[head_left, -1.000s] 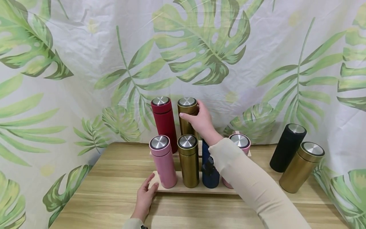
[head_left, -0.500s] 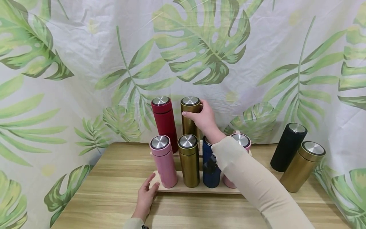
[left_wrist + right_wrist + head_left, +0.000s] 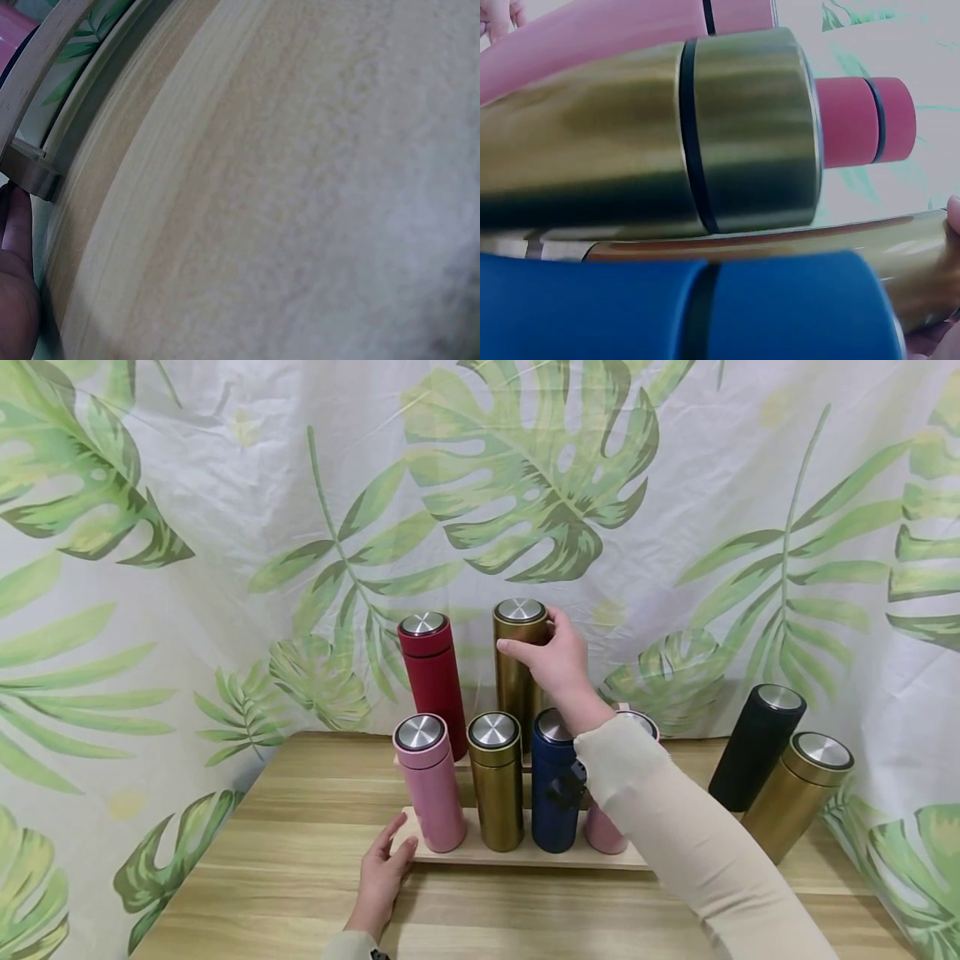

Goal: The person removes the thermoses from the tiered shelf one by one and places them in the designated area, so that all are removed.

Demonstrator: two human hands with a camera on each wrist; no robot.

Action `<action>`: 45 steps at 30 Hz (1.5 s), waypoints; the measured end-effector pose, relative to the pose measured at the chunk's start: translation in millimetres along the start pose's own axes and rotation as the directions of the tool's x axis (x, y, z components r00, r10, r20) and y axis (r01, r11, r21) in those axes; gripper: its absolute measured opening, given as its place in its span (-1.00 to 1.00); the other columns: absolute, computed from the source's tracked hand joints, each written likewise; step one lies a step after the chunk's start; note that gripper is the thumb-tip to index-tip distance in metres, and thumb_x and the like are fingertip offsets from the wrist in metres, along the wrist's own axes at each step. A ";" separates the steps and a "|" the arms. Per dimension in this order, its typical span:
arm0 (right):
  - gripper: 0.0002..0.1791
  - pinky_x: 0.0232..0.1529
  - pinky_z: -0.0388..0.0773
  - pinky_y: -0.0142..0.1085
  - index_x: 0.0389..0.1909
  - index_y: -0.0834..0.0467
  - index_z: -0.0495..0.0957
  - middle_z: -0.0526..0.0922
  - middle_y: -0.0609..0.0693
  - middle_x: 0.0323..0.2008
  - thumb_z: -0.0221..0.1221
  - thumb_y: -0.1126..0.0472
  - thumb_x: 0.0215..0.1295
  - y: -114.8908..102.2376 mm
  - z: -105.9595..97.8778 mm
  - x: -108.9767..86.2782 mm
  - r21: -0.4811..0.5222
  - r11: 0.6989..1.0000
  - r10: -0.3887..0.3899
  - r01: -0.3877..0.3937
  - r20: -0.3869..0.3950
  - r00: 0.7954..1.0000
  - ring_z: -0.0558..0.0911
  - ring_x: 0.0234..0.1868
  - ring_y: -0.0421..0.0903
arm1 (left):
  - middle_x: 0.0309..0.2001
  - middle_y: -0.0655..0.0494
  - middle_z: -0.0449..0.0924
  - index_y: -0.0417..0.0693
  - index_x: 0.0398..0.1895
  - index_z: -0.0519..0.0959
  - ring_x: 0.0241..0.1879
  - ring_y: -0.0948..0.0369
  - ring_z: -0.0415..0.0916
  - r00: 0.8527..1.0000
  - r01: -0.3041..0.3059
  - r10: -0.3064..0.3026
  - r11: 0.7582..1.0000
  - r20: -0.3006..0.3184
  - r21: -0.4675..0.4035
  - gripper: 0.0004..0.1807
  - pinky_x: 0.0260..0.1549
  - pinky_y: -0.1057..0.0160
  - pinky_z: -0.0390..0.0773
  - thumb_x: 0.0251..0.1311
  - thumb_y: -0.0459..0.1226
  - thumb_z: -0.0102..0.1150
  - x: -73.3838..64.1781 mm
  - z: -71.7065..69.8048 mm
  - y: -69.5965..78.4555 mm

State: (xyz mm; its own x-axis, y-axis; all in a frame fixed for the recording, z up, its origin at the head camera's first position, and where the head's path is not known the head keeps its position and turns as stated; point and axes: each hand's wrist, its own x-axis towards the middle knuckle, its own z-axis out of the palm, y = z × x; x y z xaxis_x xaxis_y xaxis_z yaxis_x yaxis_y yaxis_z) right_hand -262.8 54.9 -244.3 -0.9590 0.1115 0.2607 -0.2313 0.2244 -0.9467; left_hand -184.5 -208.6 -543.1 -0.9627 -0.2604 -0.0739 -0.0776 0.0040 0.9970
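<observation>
My right hand (image 3: 561, 664) grips a gold thermos (image 3: 513, 672) near its steel-topped lid, thumb in front and fingers behind, above the back tier. Its lower part is hidden behind the front row. Left of it stands a red thermos (image 3: 431, 685). Along the wooden rack's (image 3: 525, 860) front board stand a pink thermos (image 3: 431, 793), another gold thermos (image 3: 498, 802), a blue thermos (image 3: 551, 827) and a second pink thermos (image 3: 603, 831), partly hidden by my sleeve. My left hand (image 3: 378, 881) holds the board's left corner; its fingers (image 3: 16, 225) show at the rack's end.
To the right on the wood-grain table (image 3: 300, 860) stand a black thermos (image 3: 753, 743) and a shorter, wider gold thermos (image 3: 795, 789), partly behind my right sleeve (image 3: 675, 827). A leaf-patterned cloth (image 3: 375, 485) hangs behind the table.
My right hand has moved the gold thermos to the right and slightly up, away from the red one. The left hand stays at the rack's corner.
</observation>
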 end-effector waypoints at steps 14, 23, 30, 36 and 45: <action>-0.24 0.02 0.48 -0.17 0.20 0.14 0.31 0.52 0.15 0.05 0.40 0.17 -0.07 2.4 -28.2 0.6 0.000 0.999 -0.042 0.042 -0.089 0.995 0.50 0.01 0.01 | 0.40 -0.08 0.08 -0.07 0.30 0.31 -0.14 0.49 0.38 1.000 0.012 -0.012 1.000 -0.005 0.025 -0.42 -0.25 0.46 0.54 0.18 -0.29 0.18 -1.9 -0.7 0.2; -0.22 0.05 0.45 -0.18 0.22 0.17 0.27 0.48 0.14 0.09 0.39 0.17 -0.05 3.8 -51.0 3.6 -0.019 0.999 -0.035 0.033 -0.139 0.990 0.47 0.05 -0.01 | 0.41 -0.11 0.04 -0.05 0.31 0.30 0.15 0.14 0.27 1.000 0.023 -0.022 0.999 -0.002 0.041 -0.41 -0.22 0.46 0.54 0.18 -0.27 0.18 -3.1 0.0 -0.6; -0.21 0.03 0.45 -0.24 0.23 0.17 0.25 0.48 0.12 0.09 0.39 0.14 -0.04 5.7 -71.3 4.5 -0.050 0.999 -0.012 0.002 -0.201 0.980 0.47 0.03 -0.04 | 0.41 -0.11 0.03 -0.04 0.32 0.29 0.10 0.18 0.32 1.000 0.024 -0.025 0.999 0.005 0.047 -0.40 -0.21 0.46 0.54 0.19 -0.26 0.18 -3.0 1.1 1.2; -0.20 0.06 0.43 -0.24 0.25 0.13 0.25 0.46 0.10 0.11 0.38 0.10 -0.04 10.7 -90.0 3.1 -0.077 0.996 0.023 -0.044 -0.251 0.968 0.45 0.05 -0.07 | 0.41 -0.11 0.04 -0.03 0.32 0.29 0.06 0.22 0.35 1.000 0.027 -0.028 0.999 0.011 0.042 -0.41 -0.21 0.45 0.54 0.20 -0.28 0.16 -0.3 1.5 0.9; -0.18 0.10 0.40 -0.21 0.27 0.14 0.20 0.42 0.11 0.17 0.35 0.06 0.00 17.7 -115.2 1.4 -0.087 0.992 0.059 -0.088 -0.287 0.956 0.42 0.08 -0.06 | 0.40 -0.09 0.07 -0.05 0.31 0.30 -0.03 0.39 0.37 1.000 0.022 -0.022 0.999 0.008 0.029 -0.41 -0.22 0.45 0.55 0.18 -0.29 0.18 1.8 0.5 -0.6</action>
State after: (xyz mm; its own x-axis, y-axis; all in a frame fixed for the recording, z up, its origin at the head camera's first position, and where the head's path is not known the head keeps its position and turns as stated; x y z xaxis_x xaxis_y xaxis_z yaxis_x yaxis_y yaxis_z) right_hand -249.3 170.5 -238.9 -0.8837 0.3973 0.2474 -0.1312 0.2970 -0.9458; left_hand -186.3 -208.6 -543.9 -0.9628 -0.2525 -0.0959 -0.1058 0.0260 0.9940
